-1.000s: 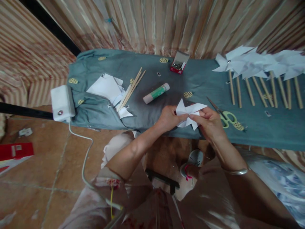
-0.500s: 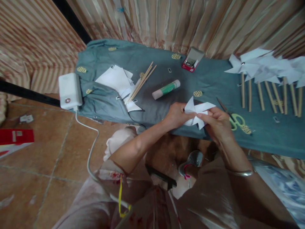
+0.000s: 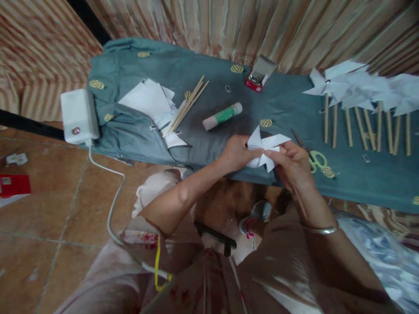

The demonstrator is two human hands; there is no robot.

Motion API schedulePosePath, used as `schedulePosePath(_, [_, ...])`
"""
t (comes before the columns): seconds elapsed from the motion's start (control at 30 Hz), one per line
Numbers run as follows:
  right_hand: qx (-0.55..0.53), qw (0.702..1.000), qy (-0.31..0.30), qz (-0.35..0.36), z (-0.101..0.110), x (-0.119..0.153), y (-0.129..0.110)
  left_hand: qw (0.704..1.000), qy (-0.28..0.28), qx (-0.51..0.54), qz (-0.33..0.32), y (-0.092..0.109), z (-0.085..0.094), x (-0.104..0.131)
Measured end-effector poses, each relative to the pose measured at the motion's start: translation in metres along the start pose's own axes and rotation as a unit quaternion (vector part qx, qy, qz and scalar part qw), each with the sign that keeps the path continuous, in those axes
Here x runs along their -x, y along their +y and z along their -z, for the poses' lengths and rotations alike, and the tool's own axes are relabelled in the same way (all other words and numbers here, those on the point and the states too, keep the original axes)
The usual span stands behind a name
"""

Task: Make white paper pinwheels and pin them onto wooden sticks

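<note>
A white paper pinwheel (image 3: 269, 142) is held between both hands above the front edge of the cloth-covered table. My left hand (image 3: 236, 152) grips its left side, the thumb reaching to the centre. From the right, my right hand (image 3: 293, 163) pinches it with the thumb at the middle and fingers behind the paper. Both thumb tips nearly meet at the pinwheel's centre. Just right of my right hand lie scissors with pale green handles (image 3: 317, 161). A glue stick (image 3: 222, 116) with a green label rests beyond my left hand.
Several finished pinwheels on sticks (image 3: 353, 87) lie at the right. Left of the glue stick are loose wooden sticks (image 3: 188, 104) and cut white paper (image 3: 149, 100). An open small red box (image 3: 258, 80) sits at the back. A white power bank (image 3: 79, 115) with a cable occupies the left end.
The view has shifted slightly, so the table's things appear a little further left and higher. My thumbs have drawn closer together at the pinwheel's centre.
</note>
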State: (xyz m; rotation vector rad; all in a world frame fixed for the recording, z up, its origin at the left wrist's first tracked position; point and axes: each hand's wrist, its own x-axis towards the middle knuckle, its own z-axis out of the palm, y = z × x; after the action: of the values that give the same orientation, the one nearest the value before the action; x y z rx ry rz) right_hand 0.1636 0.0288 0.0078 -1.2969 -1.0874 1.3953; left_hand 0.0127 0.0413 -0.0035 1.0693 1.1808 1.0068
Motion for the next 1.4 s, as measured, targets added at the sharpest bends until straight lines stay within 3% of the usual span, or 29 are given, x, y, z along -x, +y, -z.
schedulePosePath(0.17, [-0.001, 1.0, -0.002, 0.019, 0.005, -0.002, 0.004, 0.997, -0.045, -0.038, -0.042, -0.006, -0.002, -0.004])
schedulePosePath(0.8, [-0.013, 0.999, -0.033, 0.036, 0.018, -0.013, 0.004, 0.998, -0.044, 0.001, -0.047, -0.005, -0.008, -0.014])
schedulePosePath(0.93, [-0.019, 0.998, -0.005, 0.054, 0.024, -0.017, -0.001, 0.999, -0.008, 0.027, -0.022, 0.005, 0.0, -0.018])
schedulePosePath(1.07, [-0.017, 0.996, 0.059, 0.061, 0.036, -0.026, -0.001, 0.995, 0.062, 0.047, -0.055, 0.016, 0.013, -0.026])
schedulePosePath(1.17, [0.025, 0.991, 0.087, 0.101, 0.041, -0.03, 0.002, 0.99, 0.101, 0.068, -0.064, 0.021, 0.02, -0.03])
schedulePosePath(1.27, [0.138, 0.976, 0.089, 0.146, 0.041, -0.028, 0.004, 0.986, 0.108, 0.105, -0.069, 0.023, 0.021, -0.032])
schedulePosePath(1.4, [0.333, 0.919, 0.028, 0.207, 0.034, -0.018, 0.003, 0.986, 0.108, 0.111, -0.066, 0.022, 0.018, -0.031])
